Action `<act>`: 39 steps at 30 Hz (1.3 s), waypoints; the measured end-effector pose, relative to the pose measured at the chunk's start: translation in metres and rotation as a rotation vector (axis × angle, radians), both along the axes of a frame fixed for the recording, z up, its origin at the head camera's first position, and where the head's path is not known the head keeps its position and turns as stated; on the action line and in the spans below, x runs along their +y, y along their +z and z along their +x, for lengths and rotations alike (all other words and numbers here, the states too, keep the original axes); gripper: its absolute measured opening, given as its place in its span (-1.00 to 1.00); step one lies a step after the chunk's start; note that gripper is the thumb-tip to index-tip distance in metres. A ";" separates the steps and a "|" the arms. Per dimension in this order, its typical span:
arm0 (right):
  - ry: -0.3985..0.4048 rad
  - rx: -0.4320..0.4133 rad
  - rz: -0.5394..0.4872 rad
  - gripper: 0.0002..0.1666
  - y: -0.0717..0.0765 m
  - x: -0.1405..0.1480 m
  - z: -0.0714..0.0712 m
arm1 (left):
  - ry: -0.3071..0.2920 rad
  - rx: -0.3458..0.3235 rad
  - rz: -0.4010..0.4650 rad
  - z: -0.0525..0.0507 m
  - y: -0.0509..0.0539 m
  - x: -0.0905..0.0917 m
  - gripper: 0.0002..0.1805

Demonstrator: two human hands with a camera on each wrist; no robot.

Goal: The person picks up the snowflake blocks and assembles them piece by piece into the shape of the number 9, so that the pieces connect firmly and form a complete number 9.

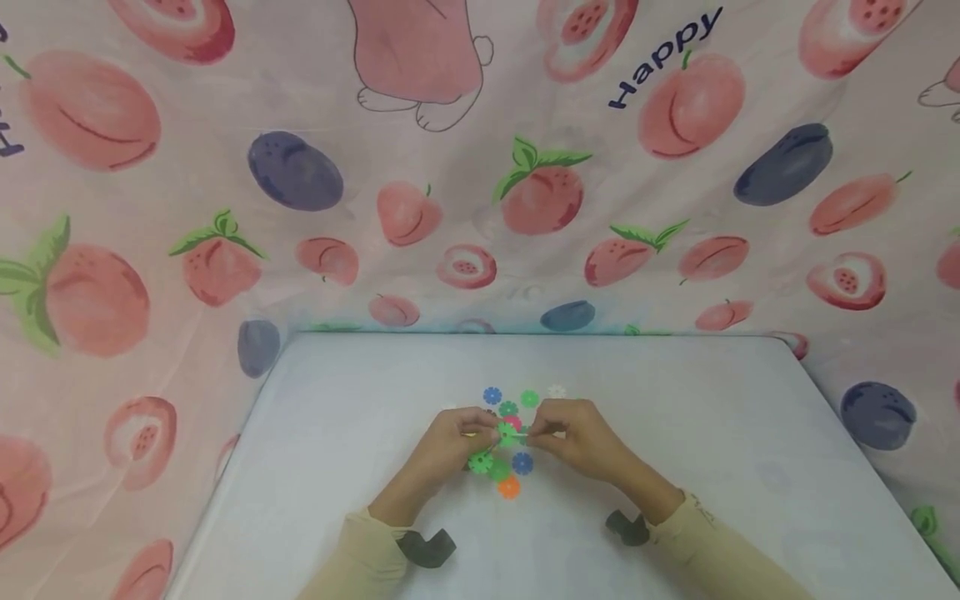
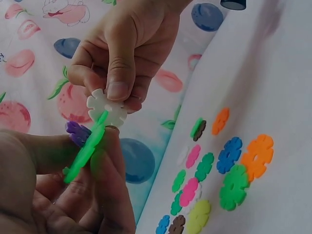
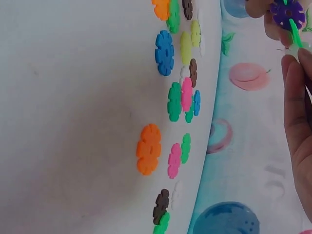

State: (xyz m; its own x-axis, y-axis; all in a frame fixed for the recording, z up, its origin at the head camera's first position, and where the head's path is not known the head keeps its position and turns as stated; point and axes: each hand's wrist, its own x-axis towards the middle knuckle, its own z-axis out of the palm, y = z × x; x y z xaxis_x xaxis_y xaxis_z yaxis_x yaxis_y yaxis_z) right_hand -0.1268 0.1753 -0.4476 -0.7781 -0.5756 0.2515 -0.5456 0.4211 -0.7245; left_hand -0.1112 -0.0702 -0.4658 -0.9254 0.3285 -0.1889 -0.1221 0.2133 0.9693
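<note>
My left hand (image 1: 453, 443) pinches a bright green notched snowflake disc (image 2: 87, 153) between thumb and fingers. A purple snowflake disc (image 2: 78, 133) is joined to the green one and sits by the fingers. Opposite it, my right hand (image 1: 573, 435) pinches a white snowflake disc (image 2: 108, 108) by its edge. The white disc meets the end of the green disc at an angle; whether their slots are fully engaged I cannot tell. Both hands are held above the table, close together. In the right wrist view the white disc is mostly hidden by fingers.
Loose snowflake discs lie on the white table (image 1: 337, 400) below and behind the hands, among them orange (image 2: 257, 157), blue (image 2: 229, 155) and pink (image 3: 174, 161) ones. Fruit-patterned cloth (image 1: 465, 167) hangs behind the table. A dark curved piece (image 1: 427, 550) is at the left sleeve.
</note>
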 end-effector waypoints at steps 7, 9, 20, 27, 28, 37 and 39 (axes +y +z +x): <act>-0.057 -0.097 -0.043 -0.90 -0.006 -0.002 -0.002 | -0.044 -0.043 -0.020 -0.001 -0.003 -0.001 -0.78; -0.064 -0.103 -0.054 -0.88 -0.006 -0.003 -0.003 | -0.059 -0.047 -0.033 -0.001 -0.003 0.000 -0.80; -0.109 -0.153 -0.043 -0.82 -0.001 0.001 -0.005 | -0.089 -0.063 -0.010 0.001 -0.002 0.004 -0.81; -0.182 -0.162 -0.003 -0.81 -0.005 0.013 -0.014 | -0.047 -0.069 -0.015 0.001 0.001 -0.001 -0.77; -0.197 -0.164 0.006 -0.79 -0.005 0.015 -0.015 | -0.039 -0.073 -0.014 0.001 0.000 -0.001 -0.77; -0.290 -0.172 0.090 -0.84 -0.011 0.031 -0.024 | -0.024 -0.100 0.002 0.002 -0.004 -0.004 -0.76; -0.291 -0.180 0.101 -0.85 -0.014 0.034 -0.026 | -0.023 -0.098 -0.005 0.002 -0.004 -0.005 -0.73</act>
